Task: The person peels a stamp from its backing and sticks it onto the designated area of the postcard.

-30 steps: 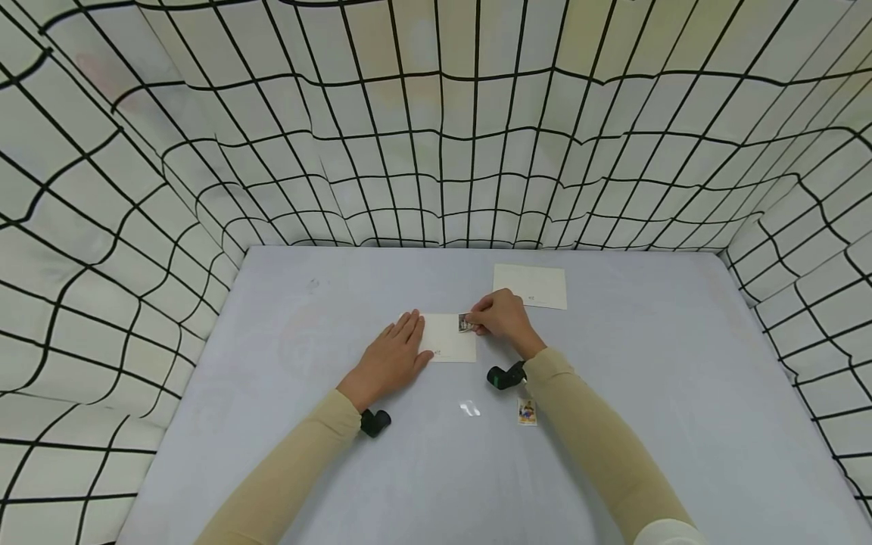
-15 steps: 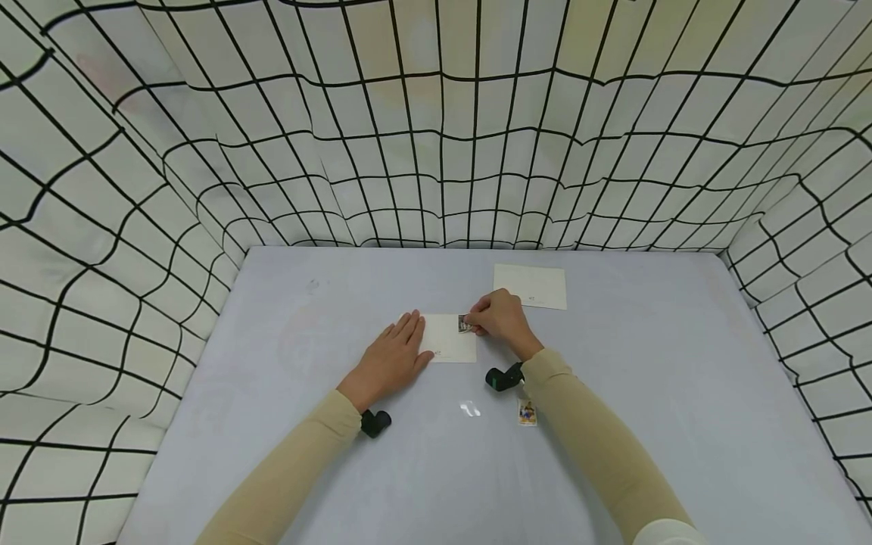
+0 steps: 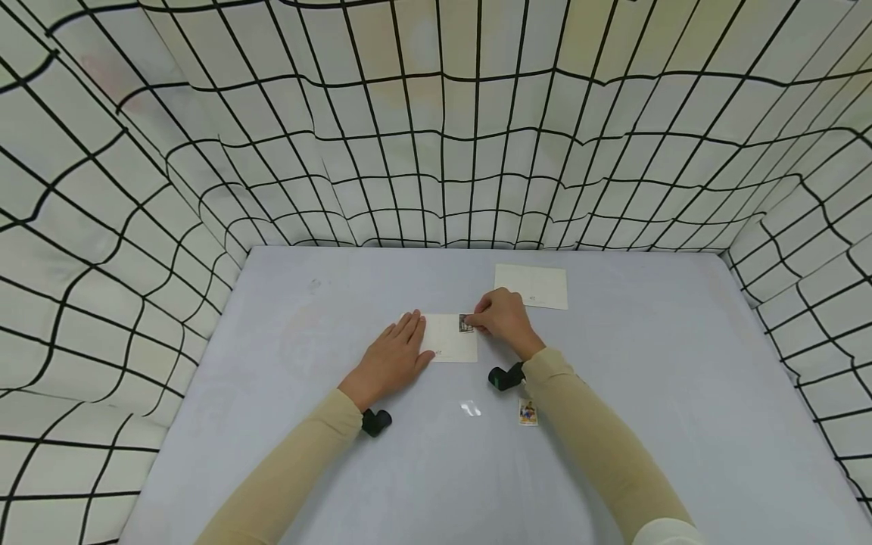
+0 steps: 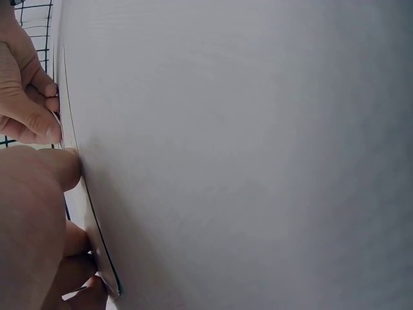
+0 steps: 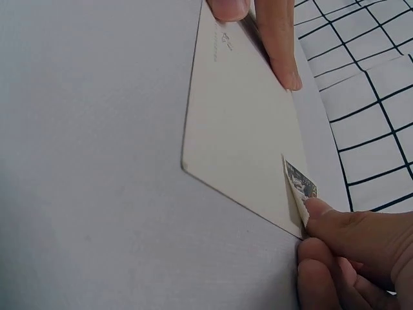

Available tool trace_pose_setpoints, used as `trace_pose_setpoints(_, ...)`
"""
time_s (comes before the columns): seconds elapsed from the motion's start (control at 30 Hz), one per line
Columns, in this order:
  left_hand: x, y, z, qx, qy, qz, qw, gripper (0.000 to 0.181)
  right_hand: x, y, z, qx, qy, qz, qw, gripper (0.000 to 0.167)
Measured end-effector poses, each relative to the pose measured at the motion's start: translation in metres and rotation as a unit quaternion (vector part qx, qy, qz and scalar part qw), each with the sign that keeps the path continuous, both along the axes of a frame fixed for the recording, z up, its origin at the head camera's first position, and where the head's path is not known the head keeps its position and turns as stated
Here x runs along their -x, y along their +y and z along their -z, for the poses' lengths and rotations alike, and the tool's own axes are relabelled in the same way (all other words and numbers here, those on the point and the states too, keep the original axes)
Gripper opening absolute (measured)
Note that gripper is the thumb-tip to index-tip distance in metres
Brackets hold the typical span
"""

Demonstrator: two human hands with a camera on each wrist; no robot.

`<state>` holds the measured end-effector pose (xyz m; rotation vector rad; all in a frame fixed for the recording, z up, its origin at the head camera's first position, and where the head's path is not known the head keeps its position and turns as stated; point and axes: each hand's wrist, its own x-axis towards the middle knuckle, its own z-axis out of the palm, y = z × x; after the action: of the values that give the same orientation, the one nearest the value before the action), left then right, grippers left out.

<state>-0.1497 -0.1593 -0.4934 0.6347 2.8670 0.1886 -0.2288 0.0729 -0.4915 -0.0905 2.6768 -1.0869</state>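
The left hand (image 3: 391,359) lies flat with straight fingers over the left part of a cream card (image 3: 450,347). At the card's upper right corner, the right hand (image 3: 506,316) pinches a small dark-printed stamp (image 3: 465,324). In the right wrist view, the thumb presses the stamp (image 5: 299,186) near the card (image 5: 235,123) corner, its near edge tilted up off the paper. The left hand (image 5: 276,39) touches the card's far end there. Both the left hand (image 4: 32,219) and right hand (image 4: 22,90) show edge-on in the left wrist view.
Behind the right hand lies another cream card (image 3: 538,286). A colourful stamp (image 3: 527,412) lies beside the right forearm, and a small shiny clear piece (image 3: 470,408) left of it. Black netting (image 3: 441,182) over white sheets surrounds the white table (image 3: 327,484).
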Motion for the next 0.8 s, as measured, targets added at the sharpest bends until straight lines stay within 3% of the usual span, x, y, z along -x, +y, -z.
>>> trace_pose_setpoints(0.3, 0.0, 0.0, -0.001, -0.001, -0.003, 0.002, 1.0, 0.071, 0.002, 0.004, 0.002, -0.016, 0.03, -0.035, 0.9988, 0.02)
trace_pose_setpoints(0.53, 0.001, 0.001, -0.001, -0.002, -0.012, 0.0, 0.9999, 0.071, 0.002, 0.007, 0.003, -0.008, 0.069, -0.1, 0.9925, 0.031)
trace_pose_setpoints(0.67, 0.001, 0.0, 0.001, 0.004, -0.013, 0.001, 0.9999, 0.07, -0.001, 0.006, 0.003, -0.048, 0.08, -0.165, 0.9819, 0.037)
trace_pose_setpoints(0.8, 0.003, -0.001, 0.003, 0.007, -0.013, 0.004, 0.9999, 0.07, -0.007, 0.007, 0.005, -0.113, 0.113, -0.24, 0.9577, 0.037)
